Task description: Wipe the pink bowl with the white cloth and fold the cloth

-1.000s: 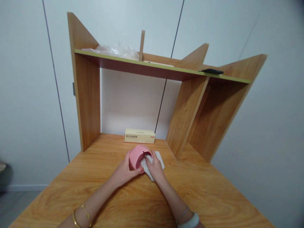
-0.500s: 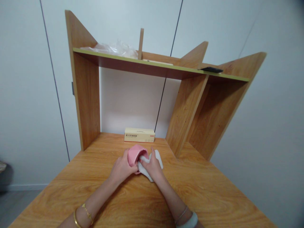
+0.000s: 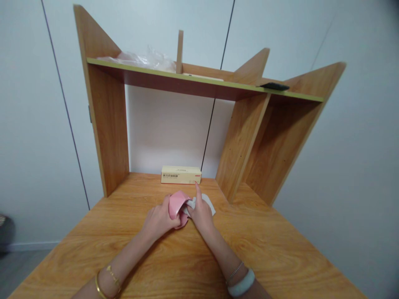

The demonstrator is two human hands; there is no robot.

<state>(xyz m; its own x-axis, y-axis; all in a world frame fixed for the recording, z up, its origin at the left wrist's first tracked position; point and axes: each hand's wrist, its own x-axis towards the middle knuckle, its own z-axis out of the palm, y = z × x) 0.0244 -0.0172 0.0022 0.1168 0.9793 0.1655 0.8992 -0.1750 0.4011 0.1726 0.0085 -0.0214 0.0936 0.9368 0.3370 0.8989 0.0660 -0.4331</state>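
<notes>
A pink bowl-like vessel [image 3: 177, 203] is tipped on its side above the desk, its opening turned to the right. My left hand [image 3: 160, 219] grips it from the left, with the thumb at the lower edge. In my right hand [image 3: 201, 212] is a white cloth [image 3: 209, 203], pushed partly into the opening. One finger of that hand points up, away from the cloth. The fingertips inside the vessel are hidden.
Behind the hands a cream box [image 3: 181, 175] stands on the wooden desk [image 3: 264, 253]. A wooden shelf unit [image 3: 109, 124] rises at the back, with a clear plastic bag [image 3: 146, 60] and a flat black item [image 3: 274, 86] on top.
My right hand has pushed the cloth further into the pink vessel, and its finger is lifted higher. Less cloth hangs below the hand. The view has shifted slightly.
</notes>
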